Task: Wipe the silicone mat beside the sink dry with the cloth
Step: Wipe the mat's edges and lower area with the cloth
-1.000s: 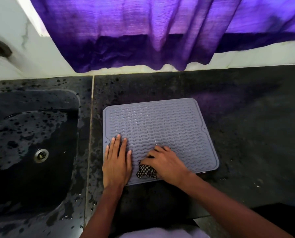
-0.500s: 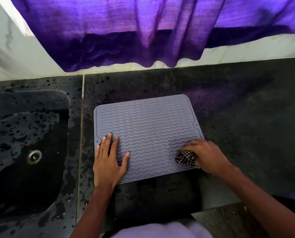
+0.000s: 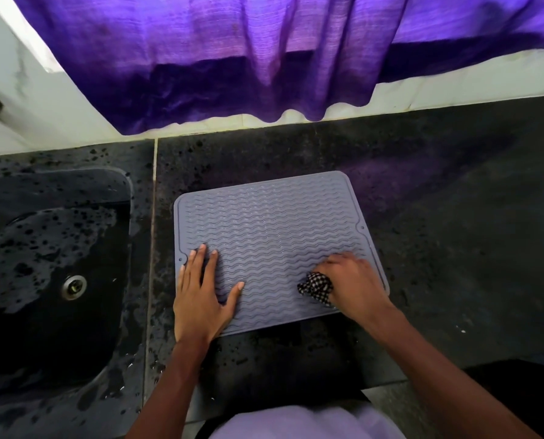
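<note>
Beside the sink [image 3: 58, 280], your left hand [image 3: 201, 296] presses the silicone mat [image 3: 270, 236] with fingers spread flat. Your right hand [image 3: 356, 286] has its fingers clamped around the bunched checkered cloth [image 3: 315, 287] at the mat's near right corner.

Mat [image 3: 273, 236] lies flat on counter [image 3: 454, 248], sink [image 3: 52, 280] well to the left of the left hand [image 3: 201, 296], with the drain [image 3: 73, 287] in its floor. Left hand rests flat on the mat's near-left corner; right hand [image 3: 356, 286] sits on the near-right part with the cloth [image 3: 316, 287] bunched under it, poking out on the side toward the left hand. Curtain [image 3: 232, 58] hangs beyond both hands, behind the mat, over the wall [image 3: 42, 99] at the counter's back edge.
</note>
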`<state>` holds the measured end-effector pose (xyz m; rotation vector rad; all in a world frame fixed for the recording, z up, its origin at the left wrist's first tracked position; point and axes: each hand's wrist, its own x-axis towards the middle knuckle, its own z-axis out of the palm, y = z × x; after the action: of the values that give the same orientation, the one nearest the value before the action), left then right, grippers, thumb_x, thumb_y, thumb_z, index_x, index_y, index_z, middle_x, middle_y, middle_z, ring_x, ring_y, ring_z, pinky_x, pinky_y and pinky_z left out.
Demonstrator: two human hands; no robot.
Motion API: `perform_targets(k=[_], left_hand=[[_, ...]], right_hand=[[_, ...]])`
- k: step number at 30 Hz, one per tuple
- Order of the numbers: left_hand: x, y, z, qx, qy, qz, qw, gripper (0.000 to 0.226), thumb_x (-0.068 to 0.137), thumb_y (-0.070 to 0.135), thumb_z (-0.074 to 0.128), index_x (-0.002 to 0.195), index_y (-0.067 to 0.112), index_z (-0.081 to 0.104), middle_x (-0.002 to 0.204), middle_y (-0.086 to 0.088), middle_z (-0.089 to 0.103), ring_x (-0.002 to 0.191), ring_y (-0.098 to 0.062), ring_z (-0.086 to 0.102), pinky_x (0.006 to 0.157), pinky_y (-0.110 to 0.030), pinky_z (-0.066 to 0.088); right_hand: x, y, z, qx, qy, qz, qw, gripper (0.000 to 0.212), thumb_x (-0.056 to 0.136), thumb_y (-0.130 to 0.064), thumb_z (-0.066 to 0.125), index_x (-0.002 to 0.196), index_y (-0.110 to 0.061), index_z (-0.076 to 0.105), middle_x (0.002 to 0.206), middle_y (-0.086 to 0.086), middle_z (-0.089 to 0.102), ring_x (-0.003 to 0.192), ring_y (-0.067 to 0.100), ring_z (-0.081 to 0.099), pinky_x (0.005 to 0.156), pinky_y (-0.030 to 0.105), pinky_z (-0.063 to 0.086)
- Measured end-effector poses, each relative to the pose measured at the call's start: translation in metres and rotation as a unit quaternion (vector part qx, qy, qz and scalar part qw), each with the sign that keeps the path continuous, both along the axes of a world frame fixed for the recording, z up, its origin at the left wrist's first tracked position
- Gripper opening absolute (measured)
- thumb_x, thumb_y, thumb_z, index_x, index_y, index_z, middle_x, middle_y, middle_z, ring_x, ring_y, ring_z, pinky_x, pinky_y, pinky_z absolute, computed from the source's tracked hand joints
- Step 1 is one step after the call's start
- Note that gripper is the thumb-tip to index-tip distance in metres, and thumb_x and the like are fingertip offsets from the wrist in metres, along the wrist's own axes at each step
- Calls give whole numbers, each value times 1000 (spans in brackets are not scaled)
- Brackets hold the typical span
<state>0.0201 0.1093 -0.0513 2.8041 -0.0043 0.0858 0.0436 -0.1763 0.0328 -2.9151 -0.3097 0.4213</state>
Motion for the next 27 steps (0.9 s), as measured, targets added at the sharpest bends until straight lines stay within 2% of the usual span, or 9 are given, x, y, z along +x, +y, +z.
perform_targets(k=[5,9,13,16,19,22,27], left_hand=[[1,0,1,-5,5,4,1000,84,92,71,39,154,16,36,166,-2,22,154,-19,16,125,-42,17],[1,0,1,-1,9,0,1000,84,92,72,37,156,16,33,167,-1,19,154,-19,15,125,-42,17],[0,-1,1,13,18,-3,1000,87,93,73,33,158,15,26,168,-1,14,155,-17,9,125,-44,16],[1,-2,0,22,22,-6,1000,89,93,74,31,159,15,23,168,-2,12,155,-17,6,125,-44,15],[1,-2,0,22,20,-6,1000,89,93,72,33,159,14,23,168,-3,12,155,-18,7,125,-46,16],[0,-2,1,21,20,-4,1000,88,93,72,33,159,14,24,168,-3,13,155,-18,7,124,-47,18],[1,-2,3,9,22,-3,1000,89,92,74,34,159,15,24,168,-2,14,155,-18,9,123,-48,21]], right_hand=[[5,-15,0,-3,11,-22,1000,30,77,-49,72,103,-36,68,105,-12,67,106,19,61,87,37,52],[7,-37,11,6,36,-39,999,46,75,-69,54,104,-37,68,107,-12,69,104,18,64,86,38,54],[9,-55,22,-9,54,-61,997,30,77,-49,64,101,-33,70,107,-8,69,101,22,64,85,42,54],[10,-70,27,-33,63,-92,993,27,78,-36,65,104,-34,70,106,-5,70,99,24,65,85,41,54],[10,-83,28,-40,64,-132,988,24,80,-42,67,103,-37,70,101,-2,71,95,26,66,81,41,55],[11,-93,33,-32,80,-184,979,26,82,-49,64,97,-30,72,97,6,70,92,32,66,76,39,52],[41,-100,40,43,97,-240,965,22,80,-16,54,97,-16,69,88,13,67,81,31,63,78,42,56]])
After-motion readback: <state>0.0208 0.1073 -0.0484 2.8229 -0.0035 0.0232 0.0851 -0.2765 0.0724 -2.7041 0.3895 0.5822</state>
